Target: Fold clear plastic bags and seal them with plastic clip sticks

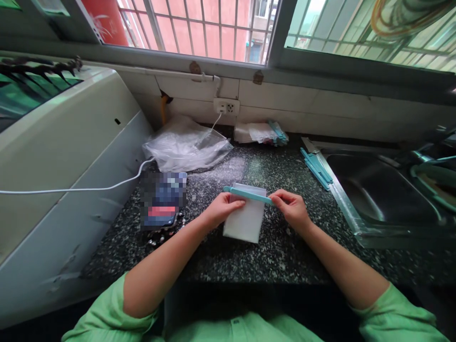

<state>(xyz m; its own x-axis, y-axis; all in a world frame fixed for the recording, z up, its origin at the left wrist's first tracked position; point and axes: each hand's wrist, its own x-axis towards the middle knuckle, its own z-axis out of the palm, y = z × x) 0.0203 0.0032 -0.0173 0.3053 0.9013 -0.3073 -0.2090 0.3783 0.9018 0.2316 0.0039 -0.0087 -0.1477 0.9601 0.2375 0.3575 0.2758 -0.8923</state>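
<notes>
A teal bag sealing clip [251, 194] lies across the upper part of a small, translucent white plastic bag [244, 222]. My left hand [228, 209] grips the bag and the clip's left end, thumb on top. At the clip's right end, my right hand [291, 207] pinches it between thumb and fingers. A short strip of the bag sticks out beyond the clip. Several similar teal clips [316, 168] lie by the sink's left edge, to the right of my hands.
A pixelated phone [164, 199] rests left on the speckled countertop [228, 263]. Behind it is a heap of clear plastic bags [187, 142]; clipped bags [261, 133] lie by the wall. A steel sink [356, 190] is at right. A white cable [78, 191] runs left of the phone.
</notes>
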